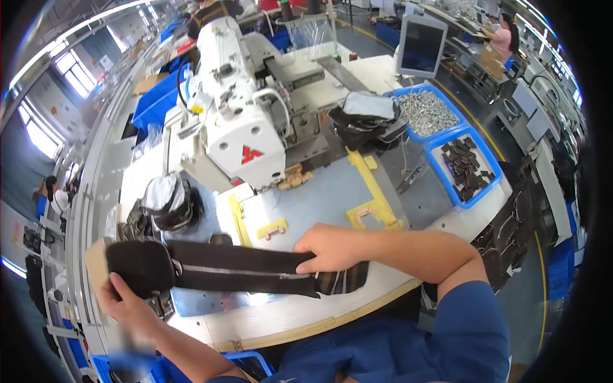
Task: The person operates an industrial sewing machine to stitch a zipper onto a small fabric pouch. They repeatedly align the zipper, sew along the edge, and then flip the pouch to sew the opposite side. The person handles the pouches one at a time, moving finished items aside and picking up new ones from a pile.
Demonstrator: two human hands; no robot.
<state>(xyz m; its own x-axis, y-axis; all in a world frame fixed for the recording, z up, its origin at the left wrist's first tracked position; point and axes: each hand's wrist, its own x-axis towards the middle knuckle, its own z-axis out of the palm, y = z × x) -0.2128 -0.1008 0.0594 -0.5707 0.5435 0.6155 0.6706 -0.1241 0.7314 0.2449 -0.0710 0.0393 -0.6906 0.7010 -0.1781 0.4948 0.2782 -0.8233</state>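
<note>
A long dark fabric strip with a metal zipper [223,270] stretches across the near side of the work table, held up between my two hands. My left hand [128,303] pinches its rounded black left end; a beige flat piece [96,268] shows beside that hand, and I cannot tell what it is. Toward the other end, my right hand [332,249] grips the strip near the zipper's slider, fingers closed on the upper edge. Striped lining shows at the right end. Beyond the strip lies a metal plate [319,198] with yellow-edged guides [370,185].
A white industrial sewing machine [236,115] stands behind the plate. Dark bundled pieces [169,201] sit at left, others [367,118] at back right. Blue trays hold small metal parts [428,113] and dark small pieces [465,167]. A monitor [421,46] is behind.
</note>
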